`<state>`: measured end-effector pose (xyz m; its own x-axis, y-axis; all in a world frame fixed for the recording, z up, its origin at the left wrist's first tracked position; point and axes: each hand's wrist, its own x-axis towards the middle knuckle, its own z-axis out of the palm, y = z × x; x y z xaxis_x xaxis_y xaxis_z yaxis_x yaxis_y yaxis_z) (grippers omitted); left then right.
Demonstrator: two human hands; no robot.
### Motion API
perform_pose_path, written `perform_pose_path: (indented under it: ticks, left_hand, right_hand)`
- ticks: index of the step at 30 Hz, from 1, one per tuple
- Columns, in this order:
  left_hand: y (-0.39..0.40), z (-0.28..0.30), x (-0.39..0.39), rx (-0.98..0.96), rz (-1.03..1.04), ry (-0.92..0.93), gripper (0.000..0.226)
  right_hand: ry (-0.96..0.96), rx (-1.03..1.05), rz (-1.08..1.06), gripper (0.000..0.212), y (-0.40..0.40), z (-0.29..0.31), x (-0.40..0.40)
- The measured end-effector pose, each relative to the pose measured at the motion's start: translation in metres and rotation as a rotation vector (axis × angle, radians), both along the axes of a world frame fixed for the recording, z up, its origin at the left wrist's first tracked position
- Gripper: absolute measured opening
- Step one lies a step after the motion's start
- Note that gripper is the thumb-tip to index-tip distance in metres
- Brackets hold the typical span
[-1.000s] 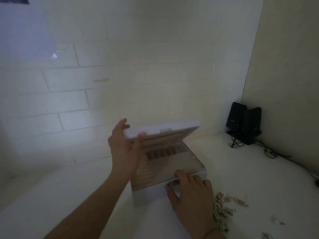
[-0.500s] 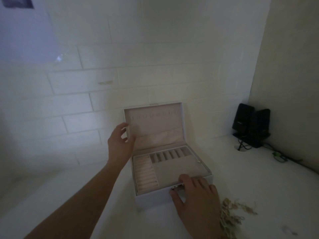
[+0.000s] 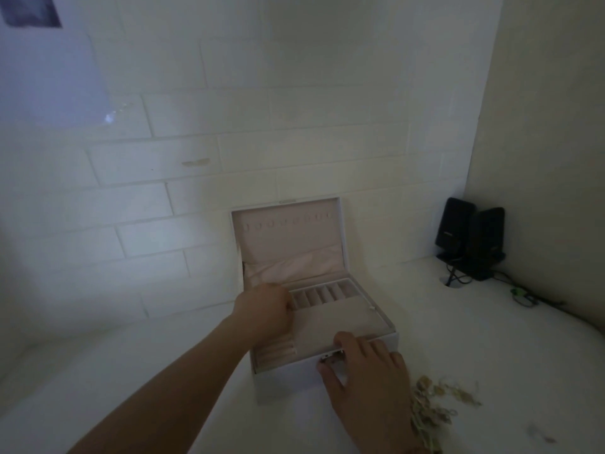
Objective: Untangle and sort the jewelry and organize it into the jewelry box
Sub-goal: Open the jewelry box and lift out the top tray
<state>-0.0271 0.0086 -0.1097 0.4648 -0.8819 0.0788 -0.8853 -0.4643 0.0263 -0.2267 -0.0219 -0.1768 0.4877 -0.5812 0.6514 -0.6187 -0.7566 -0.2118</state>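
While the light is dim and the picture soft, the counts come out plainly enough: two hands, one jewelry box (image 3: 288, 376), one tangle of jewelry and two dark speakers. Farthest left, the left hand (image 3: 266, 314) reaches in over the box's left side, its fingers curled down at the near left corner of the row of small slots; whether they grip anything I cannot tell, since the knuckles hide the tips. The jewelry box stands on a white tabletop (image 3: 163, 371) against a white brick wall (image 3: 294, 126), with its lid (image 3: 288, 237) raised upright and lined in pale pink, a row of small hooks showing near the lid's top edge and a gathered pocket across its bottom. Inside the base, a band of ring rolls (image 3: 276, 352) runs along the left, about six narrow slots line the back, and a flat pale panel (image 3: 337, 322) covers the rest (no piece of jewelry is visible in any compartment). The right hand (image 3: 363, 385) rests on the front wall of the box, fingers bent over its rim and thumb against the face just beside the metal clasp (image 3: 330, 357). Just right of that hand, touching the wrist, the jewelry (image 3: 435, 407) lies in one tangled heap on the tabletop, outside the box. Well apart at the far right corner, the speakers (image 3: 468, 237) stand side by side, cables trailing from them.
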Motion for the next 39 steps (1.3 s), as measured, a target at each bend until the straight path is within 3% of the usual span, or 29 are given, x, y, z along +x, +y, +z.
perform_pose_path:
  ticks: [10, 16, 23, 27, 34, 39]
  left_hand:
    - [-0.008, -0.009, -0.007, -0.064, 0.062, 0.08, 0.03]
    - [-0.002, -0.005, -0.014, -0.173, 0.081, 0.036, 0.027]
    - [0.003, 0.018, 0.001, -0.141, -0.009, 0.145, 0.014]
    - [0.014, 0.035, 0.007, -0.453, -0.151, 0.235, 0.011]
    - [0.019, 0.048, 0.016, -0.794, -0.197, 0.499, 0.036]
    - [0.027, 0.062, 0.005, -1.006, -0.297, 0.288, 0.037]
  right_hand:
    - [-0.005, 0.039, 0.0, 0.032, 0.0, 0.0, 0.002]
    - [-0.033, 0.078, 0.004, 0.062, 0.0, 0.003, 0.003]
    - [-0.04, 0.092, 0.016, 0.06, 0.0, 0.004, 0.002]
    - [-0.053, 0.107, 0.026, 0.062, 0.0, 0.004, 0.001]
    - [-0.176, 0.261, 0.095, 0.051, -0.003, 0.01, -0.009]
    - [-0.512, 0.35, -0.118, 0.041, -0.031, 0.03, -0.032]
